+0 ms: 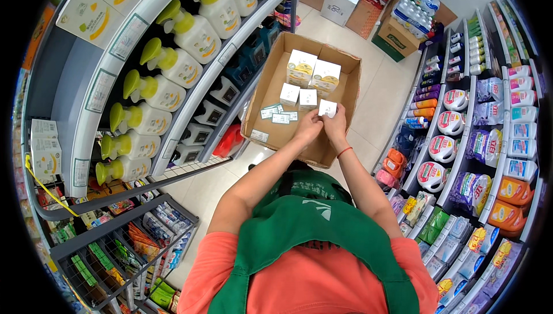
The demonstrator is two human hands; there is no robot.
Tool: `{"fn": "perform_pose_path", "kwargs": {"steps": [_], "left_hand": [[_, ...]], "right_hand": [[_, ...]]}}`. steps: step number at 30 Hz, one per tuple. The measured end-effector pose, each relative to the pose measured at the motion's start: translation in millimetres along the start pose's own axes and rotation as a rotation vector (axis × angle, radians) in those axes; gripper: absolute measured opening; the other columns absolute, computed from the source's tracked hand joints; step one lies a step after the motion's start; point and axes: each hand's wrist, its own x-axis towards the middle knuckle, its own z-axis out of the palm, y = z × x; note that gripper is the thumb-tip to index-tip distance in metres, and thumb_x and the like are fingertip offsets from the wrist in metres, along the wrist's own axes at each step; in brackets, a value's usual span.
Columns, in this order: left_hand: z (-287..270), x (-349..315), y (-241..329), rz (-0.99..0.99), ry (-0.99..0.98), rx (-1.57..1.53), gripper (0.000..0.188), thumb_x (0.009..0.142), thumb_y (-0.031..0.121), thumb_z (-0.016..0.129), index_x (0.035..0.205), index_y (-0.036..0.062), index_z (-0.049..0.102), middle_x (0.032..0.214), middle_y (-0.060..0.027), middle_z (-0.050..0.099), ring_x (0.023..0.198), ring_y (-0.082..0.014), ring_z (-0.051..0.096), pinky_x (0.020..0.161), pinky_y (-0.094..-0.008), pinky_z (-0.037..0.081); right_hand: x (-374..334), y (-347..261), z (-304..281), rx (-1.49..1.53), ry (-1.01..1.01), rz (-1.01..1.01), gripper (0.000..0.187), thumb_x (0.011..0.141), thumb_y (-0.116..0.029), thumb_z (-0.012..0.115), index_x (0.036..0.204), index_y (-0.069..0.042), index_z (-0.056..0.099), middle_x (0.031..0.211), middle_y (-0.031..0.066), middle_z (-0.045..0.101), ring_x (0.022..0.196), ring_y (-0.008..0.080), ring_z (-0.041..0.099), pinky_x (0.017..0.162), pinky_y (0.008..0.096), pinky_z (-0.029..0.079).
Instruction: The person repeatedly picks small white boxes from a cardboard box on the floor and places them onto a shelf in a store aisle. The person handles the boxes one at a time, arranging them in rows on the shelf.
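Above the near right part of an open cardboard tray box [352,63], a small white box [328,108] is held up between my hands. My right hand [335,124], with a red band on its wrist, grips its lower right side. The closed fingers of my left hand [310,126] meet its lower left side. Just beyond stand two small white boxes [290,93], and behind these two larger white-and-yellow cartons [300,68]. Left of my hands, several price tags [281,118] lie on the tray box's bottom.
At left, a shelf carries a row of white pump bottles [190,35] with lime-green heads. A wire basket rack [127,250] stands at lower left. Shelves at right hold detergent jugs [443,150] and packs. Beyond the tray box, a white carton [341,2] and bottled-water packs [412,16] stand on the tiled floor.
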Motion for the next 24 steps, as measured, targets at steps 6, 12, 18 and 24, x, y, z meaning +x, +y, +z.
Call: {"fn": "perform_pose_path", "kwargs": {"steps": [6,12,18,24], "left_hand": [[-2.4,3.8,-5.0,0.041,0.05,-0.141,0.058,0.092,-0.002,0.05,0.149,-0.0043,0.036,0.148,-0.0199,0.046,0.141,-0.026,0.042,0.112,-0.0317,0.038],[-1.7,-2.4,-12.7,0.087,0.092,-0.138,0.057,0.094,-0.002,0.047,0.15,-0.0041,0.034,0.151,-0.0217,0.041,0.142,-0.0263,0.039,0.113,-0.0313,0.036],[-19.1,-8.3,-7.9,0.255,0.114,-0.027,0.057,0.094,-0.005,0.047,0.15,-0.0016,0.035,0.15,-0.0246,0.041,0.14,-0.0272,0.042,0.112,-0.0319,0.037],[-40.0,-39.6,20.6,0.521,0.26,0.083,0.056,0.091,-0.001,0.052,0.146,0.0029,0.043,0.137,-0.0179,0.054,0.101,-0.0269,0.064,0.089,-0.0361,0.052]], "right_hand": [[3.3,5.9,7.5,0.192,-0.104,-0.042,0.063,0.081,-0.002,0.07,0.138,0.004,0.043,0.131,0.0213,0.056,0.122,0.0313,0.056,0.104,0.0372,0.045],[-17.6,-10.3,1.8,-0.121,0.0,-0.209,0.058,0.086,-0.008,0.067,0.139,0.002,0.046,0.142,0.0242,0.048,0.132,0.0384,0.048,0.109,0.0409,0.04],[-29.1,-37.4,2.5,0.008,-0.077,-0.272,0.052,0.09,-0.006,0.065,0.138,-0.001,0.05,0.143,0.0185,0.048,0.131,0.0296,0.05,0.104,0.037,0.045],[-51.7,-97.5,-0.1,0.276,-0.215,-0.266,0.049,0.093,-0.004,0.062,0.141,-0.004,0.049,0.139,0.0181,0.052,0.128,0.0259,0.053,0.098,0.0342,0.05]]}}
